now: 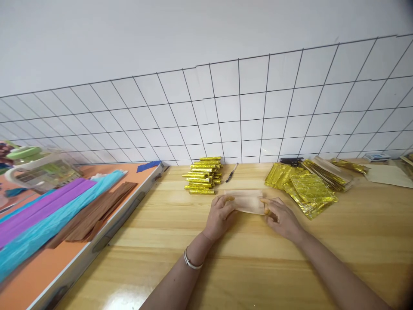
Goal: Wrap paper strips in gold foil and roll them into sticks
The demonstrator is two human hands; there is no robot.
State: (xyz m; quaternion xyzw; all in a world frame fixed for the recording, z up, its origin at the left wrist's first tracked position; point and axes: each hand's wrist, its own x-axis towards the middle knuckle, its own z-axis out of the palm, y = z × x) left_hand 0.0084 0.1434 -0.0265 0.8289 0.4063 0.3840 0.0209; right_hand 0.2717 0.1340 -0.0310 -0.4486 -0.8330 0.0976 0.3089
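Observation:
Between my two hands, in the head view, lies a small rectangular pale tan sheet of paper [248, 202], close to the wooden tabletop. Its left end is gripped by my left hand [220, 215], with the fingers curled and the thumb along the near edge. At the opposite end, my right hand [283, 218] pinches the sheet between fingertips and thumb. A pile of rolled gold foil tubes [204, 176] is beyond my left hand. Loose gold foil sheets [308, 189] spread out beyond my right hand.
A pen [232, 172] lies beside the tubes. On the left, an orange-topped board [106, 202] with a raised edge carries purple, blue and brown crepe paper [97, 211] and a clear container with a green lid [26, 152]. A white tiled wall [251, 103] bounds the back.

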